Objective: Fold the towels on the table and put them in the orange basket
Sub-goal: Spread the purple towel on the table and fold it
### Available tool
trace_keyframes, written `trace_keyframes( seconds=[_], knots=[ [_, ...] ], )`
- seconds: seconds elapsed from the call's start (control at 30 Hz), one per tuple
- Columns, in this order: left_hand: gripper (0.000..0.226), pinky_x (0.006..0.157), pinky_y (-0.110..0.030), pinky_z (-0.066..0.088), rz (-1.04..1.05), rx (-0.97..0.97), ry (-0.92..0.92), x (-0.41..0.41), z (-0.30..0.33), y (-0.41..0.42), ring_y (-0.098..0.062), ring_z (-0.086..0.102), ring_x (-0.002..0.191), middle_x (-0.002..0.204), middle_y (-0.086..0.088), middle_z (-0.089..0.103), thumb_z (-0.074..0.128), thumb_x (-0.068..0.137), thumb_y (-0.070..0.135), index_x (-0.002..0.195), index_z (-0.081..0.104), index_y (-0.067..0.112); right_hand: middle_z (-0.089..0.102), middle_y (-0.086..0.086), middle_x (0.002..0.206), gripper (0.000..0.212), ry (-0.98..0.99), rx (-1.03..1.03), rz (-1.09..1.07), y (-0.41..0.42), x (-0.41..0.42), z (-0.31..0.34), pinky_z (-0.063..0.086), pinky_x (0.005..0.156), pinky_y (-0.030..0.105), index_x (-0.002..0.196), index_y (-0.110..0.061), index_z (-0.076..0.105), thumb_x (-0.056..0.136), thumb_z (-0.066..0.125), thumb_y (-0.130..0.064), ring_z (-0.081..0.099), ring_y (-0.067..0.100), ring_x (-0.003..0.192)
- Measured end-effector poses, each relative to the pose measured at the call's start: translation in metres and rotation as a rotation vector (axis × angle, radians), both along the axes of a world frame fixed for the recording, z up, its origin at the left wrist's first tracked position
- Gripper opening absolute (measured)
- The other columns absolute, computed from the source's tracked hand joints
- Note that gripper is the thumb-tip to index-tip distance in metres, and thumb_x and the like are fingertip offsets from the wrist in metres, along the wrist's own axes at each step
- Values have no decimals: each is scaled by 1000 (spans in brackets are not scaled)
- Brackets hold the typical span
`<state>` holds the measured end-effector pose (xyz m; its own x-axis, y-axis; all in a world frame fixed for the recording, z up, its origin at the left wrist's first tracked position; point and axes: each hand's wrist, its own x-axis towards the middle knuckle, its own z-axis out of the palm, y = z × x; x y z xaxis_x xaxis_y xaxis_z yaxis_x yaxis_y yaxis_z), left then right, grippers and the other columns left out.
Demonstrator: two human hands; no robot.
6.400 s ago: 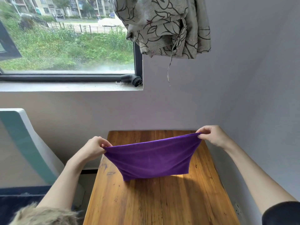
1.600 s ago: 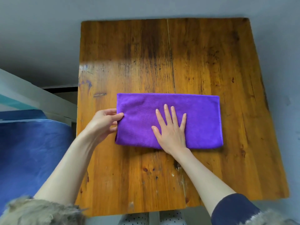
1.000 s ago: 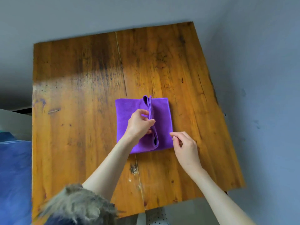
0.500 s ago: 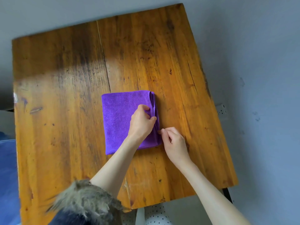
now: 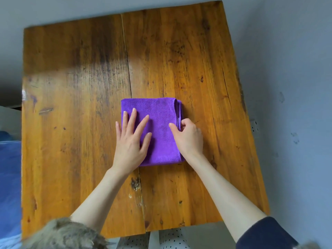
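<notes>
A purple towel (image 5: 158,114), folded into a small square, lies near the middle of the wooden table (image 5: 71,105). My left hand (image 5: 132,141) lies flat on the towel's left half with straight, spread fingers. My right hand (image 5: 188,134) sits at the towel's right edge; its thumb rests on top and its fingers curl round the stacked layers there. The orange basket is out of view.
A grey wall (image 5: 287,87) runs close along the table's right side, with a socket (image 5: 255,125) low on it. Blue fabric (image 5: 9,177) lies left of the table. The table's near edge is just in front of my body.
The towel went from a long strip to a square, folded over from the right. My left hand let go of the fold edge and spread flat on the left half; my right hand took the right edge.
</notes>
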<state>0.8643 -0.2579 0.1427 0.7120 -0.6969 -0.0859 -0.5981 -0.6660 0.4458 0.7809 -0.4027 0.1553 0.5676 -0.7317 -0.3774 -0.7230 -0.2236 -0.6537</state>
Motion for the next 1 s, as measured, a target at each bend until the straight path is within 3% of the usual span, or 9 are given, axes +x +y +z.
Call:
trace_keyframes(
  seconds=[0.17,0.3,0.4,0.47,0.53,0.63,0.73,0.8,1.0],
  knots=[
    [60,113,-53,-6,-21,137,-106,-8,-3,-6,-24,-3,145,157,-6,12,31,91,54,145,29,28,50,-7,67,26,-108,235,-74,-13,-5,1,34,53,13,79,-13,54,96,48,-31,49,8,63],
    [66,113,-55,-6,-48,207,-169,-13,-5,-10,-28,0,145,157,-6,12,31,89,61,146,27,29,62,13,88,36,-60,442,-186,-19,0,0,41,69,29,89,-1,59,98,43,-32,61,29,92],
    [72,113,-57,-3,-65,230,-200,-15,-9,-12,-30,4,145,157,-8,13,31,86,66,147,26,28,63,20,104,38,-9,494,-231,-23,5,2,41,72,31,97,4,61,98,42,-29,59,33,100],
    [76,113,-59,1,-79,254,-225,-16,-11,-14,-31,8,145,156,-10,14,31,84,69,147,25,26,62,13,105,29,33,284,-202,-18,4,2,44,77,31,99,-4,61,96,47,-29,59,28,100],
    [77,112,-59,2,-85,278,-235,-17,-12,-16,-32,10,144,156,-11,16,31,84,69,147,25,25,55,8,116,24,-1,-185,-89,-5,0,4,45,87,34,111,-10,57,94,50,-25,54,24,107],
    [66,113,-56,-3,-60,210,-149,-15,-8,-17,-28,5,145,157,-9,13,28,90,57,147,23,26,47,15,136,39,-152,-560,231,18,-5,-6,35,105,42,130,-6,50,95,40,-19,42,30,129],
    [56,115,-53,-6,-24,-9,-21,-6,-4,-11,-19,0,145,157,-5,14,29,91,29,146,25,22,36,15,148,48,-109,-612,456,24,-1,-20,22,114,49,138,-7,43,97,34,-28,27,30,141],
    [56,115,-50,-6,-45,-40,-60,2,-3,-4,-20,2,145,156,-6,16,30,90,22,146,26,20,31,14,151,52,-40,-639,513,17,4,-27,20,114,51,141,-9,39,96,34,-34,23,29,142],
    [61,115,-52,8,-52,120,-150,23,-16,1,-24,4,146,157,-2,13,34,90,51,147,25,28,17,10,156,60,39,-618,565,-6,0,-43,10,117,49,148,-18,24,96,29,-47,11,23,145]
  ],
)
